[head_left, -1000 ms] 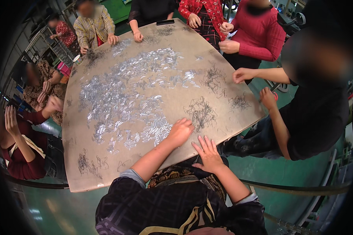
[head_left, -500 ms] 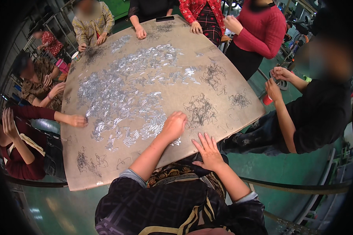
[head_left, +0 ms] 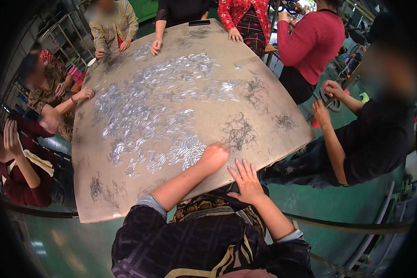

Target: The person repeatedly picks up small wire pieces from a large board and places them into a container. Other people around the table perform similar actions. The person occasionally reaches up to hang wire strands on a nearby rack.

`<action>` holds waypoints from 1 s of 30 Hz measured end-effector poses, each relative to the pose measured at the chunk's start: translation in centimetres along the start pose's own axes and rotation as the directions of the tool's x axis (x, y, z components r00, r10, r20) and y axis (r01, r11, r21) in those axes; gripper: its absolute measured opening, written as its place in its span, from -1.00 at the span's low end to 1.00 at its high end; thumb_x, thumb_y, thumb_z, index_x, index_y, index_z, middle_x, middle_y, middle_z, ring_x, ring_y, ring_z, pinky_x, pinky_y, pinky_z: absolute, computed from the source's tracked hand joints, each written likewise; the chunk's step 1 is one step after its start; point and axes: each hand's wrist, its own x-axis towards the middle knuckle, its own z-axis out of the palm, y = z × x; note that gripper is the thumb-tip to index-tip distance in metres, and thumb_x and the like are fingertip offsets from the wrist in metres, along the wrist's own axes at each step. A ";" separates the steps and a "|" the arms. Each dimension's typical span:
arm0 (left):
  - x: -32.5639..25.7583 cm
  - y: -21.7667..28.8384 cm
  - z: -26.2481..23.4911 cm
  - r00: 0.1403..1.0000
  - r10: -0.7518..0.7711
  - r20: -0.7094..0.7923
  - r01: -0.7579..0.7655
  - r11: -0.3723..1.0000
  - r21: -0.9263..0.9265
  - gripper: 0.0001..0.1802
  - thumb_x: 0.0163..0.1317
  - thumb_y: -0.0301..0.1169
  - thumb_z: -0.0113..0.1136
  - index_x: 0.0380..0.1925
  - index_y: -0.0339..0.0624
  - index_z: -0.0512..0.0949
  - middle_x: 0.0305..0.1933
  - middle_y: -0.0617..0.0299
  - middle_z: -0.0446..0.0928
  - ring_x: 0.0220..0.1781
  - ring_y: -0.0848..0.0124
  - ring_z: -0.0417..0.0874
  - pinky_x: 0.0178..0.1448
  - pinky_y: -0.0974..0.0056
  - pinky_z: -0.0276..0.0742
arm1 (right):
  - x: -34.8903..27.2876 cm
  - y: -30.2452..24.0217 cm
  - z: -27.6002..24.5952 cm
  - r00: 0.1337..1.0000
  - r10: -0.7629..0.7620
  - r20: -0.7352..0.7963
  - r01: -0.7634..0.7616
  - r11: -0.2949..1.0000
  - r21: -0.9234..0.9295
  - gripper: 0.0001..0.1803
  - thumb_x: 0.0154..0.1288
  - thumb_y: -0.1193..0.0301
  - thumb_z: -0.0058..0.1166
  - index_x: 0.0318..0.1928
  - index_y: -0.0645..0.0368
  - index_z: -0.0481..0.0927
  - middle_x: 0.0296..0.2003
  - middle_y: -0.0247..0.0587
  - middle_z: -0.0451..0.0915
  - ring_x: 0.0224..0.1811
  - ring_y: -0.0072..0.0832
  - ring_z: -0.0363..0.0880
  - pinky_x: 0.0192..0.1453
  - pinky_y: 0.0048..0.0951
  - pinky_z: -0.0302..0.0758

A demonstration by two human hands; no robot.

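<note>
A big tan board table (head_left: 125, 199) is strewn with several small shiny metal strips (head_left: 143, 106) and dark tangles of thin wire (head_left: 238, 132). My left hand (head_left: 214, 156) is curled into a fist at the near edge of the strip pile, just left of a wire tangle; I cannot see whether it holds pieces. My right hand (head_left: 245, 181) lies flat with fingers spread on the table's near edge, holding nothing.
Several other people sit around the table: one in red (head_left: 310, 41) at the far right, one in black (head_left: 370, 139) on the right, others along the left side and far end. A green floor (head_left: 338, 204) surrounds the table. A metal rail (head_left: 356, 227) runs near my right.
My left hand has drawn back slightly and closed into a fist. The person on the left pulled a reaching arm back; the person on the right lifted hands off the table.
</note>
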 end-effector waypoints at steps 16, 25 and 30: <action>1.2 -3.0 -2.8 0.955 -0.260 0.142 0.296 0.807 -0.511 -0.84 -0.02 -0.48 0.22 -0.42 -0.36 0.60 -0.42 0.04 0.65 -0.36 0.26 0.71 -0.25 0.23 0.61 | 0.0 -0.1 0.0 1.000 0.004 -0.004 -0.004 1.000 -0.011 0.12 -0.05 -0.06 0.36 0.47 -0.07 0.05 0.50 0.02 -0.14 0.55 0.01 -0.27 0.55 0.07 -0.23; 0.1 -7.0 -0.5 0.832 -0.542 0.118 0.460 0.555 -0.693 -0.89 0.06 -0.52 0.27 -0.37 -0.27 0.67 -0.37 0.08 0.66 -0.37 0.26 0.69 -0.21 0.23 0.60 | 0.1 -0.2 -0.3 1.000 -0.012 -0.003 0.012 1.000 -0.014 0.13 -0.06 -0.08 0.37 0.47 -0.04 0.06 0.49 0.07 -0.13 0.54 0.05 -0.25 0.54 0.10 -0.22; 0.1 -5.7 -0.9 0.956 -0.257 -0.139 0.165 0.867 -0.470 -0.87 0.05 -0.49 0.29 -0.35 -0.19 0.68 -0.35 0.10 0.60 -0.31 0.17 0.65 -0.18 0.20 0.58 | 0.1 -0.1 -0.1 1.000 -0.005 0.004 0.005 1.000 -0.026 0.14 -0.06 -0.09 0.36 0.47 -0.04 0.06 0.49 0.07 -0.15 0.54 0.06 -0.25 0.54 0.10 -0.22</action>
